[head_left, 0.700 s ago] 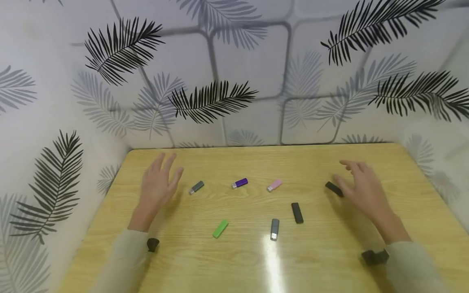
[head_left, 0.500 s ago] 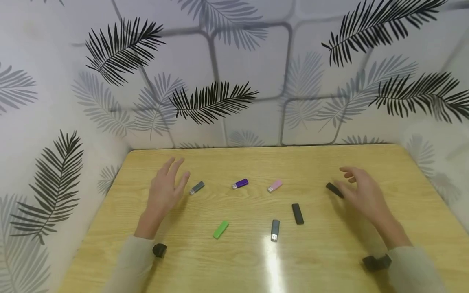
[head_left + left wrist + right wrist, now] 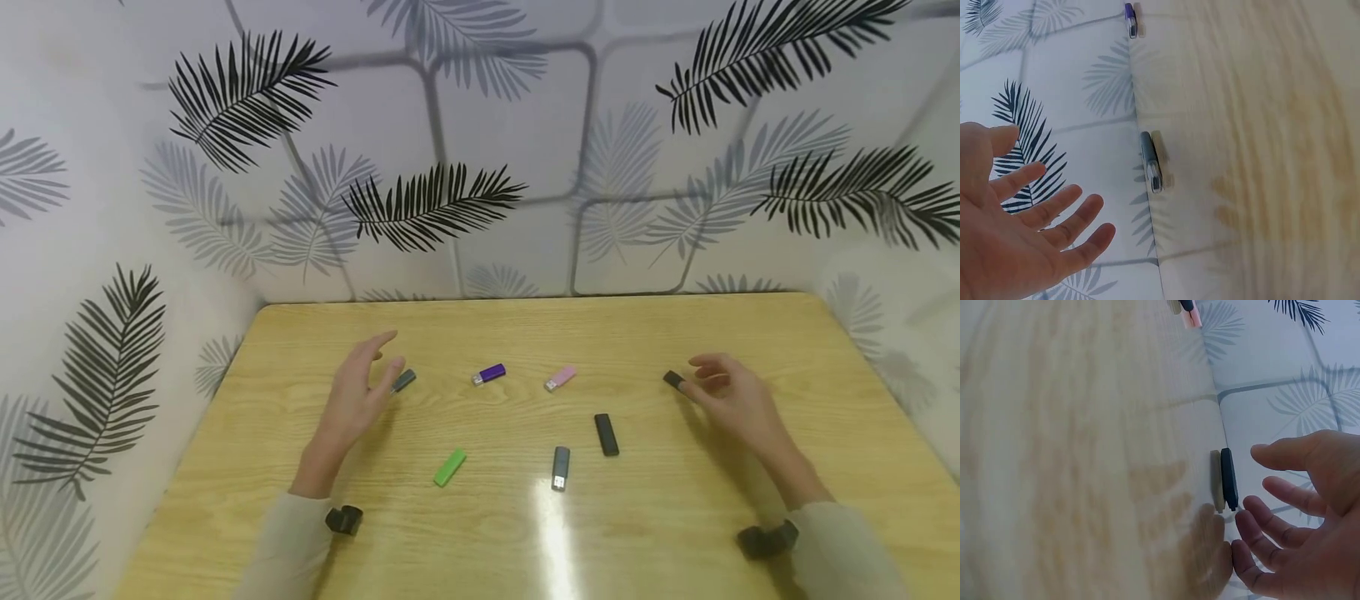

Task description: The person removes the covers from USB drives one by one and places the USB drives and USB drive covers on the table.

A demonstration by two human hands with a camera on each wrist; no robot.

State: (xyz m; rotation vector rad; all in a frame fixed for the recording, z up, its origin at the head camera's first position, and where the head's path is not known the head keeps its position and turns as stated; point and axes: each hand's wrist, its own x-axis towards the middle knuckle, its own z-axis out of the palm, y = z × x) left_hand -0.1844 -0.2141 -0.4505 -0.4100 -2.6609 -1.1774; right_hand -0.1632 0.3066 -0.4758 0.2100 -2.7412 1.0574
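My left hand [image 3: 356, 397] hovers over the left of the table, fingers relaxed and spread, holding nothing. A grey USB stick [image 3: 405, 381] lies just past its thumb, partly covered in the head view. In the left wrist view the same stick [image 3: 1150, 161] shows whole, apart from the fingers. On the right, my right hand [image 3: 738, 402] hangs with loosely bent fingers beside a black USB stick [image 3: 673, 380]. Its thumb overlaps that stick in the head view. From the right wrist, a gap shows between the thumb and this black stick [image 3: 1229, 478].
Between the hands lie a purple USB stick [image 3: 489, 374], a pink one [image 3: 560, 378], a green stick [image 3: 450, 467], another grey USB stick [image 3: 560, 468] and a second black stick [image 3: 607, 434]. A leaf-patterned wall [image 3: 517, 250] borders the back of the wooden table [image 3: 420, 533].
My left hand has moved right and slightly toward me, nearer the grey USB stick. My right hand has lowered a little, its fingers bending more beside the black stick. The sticks stay put.
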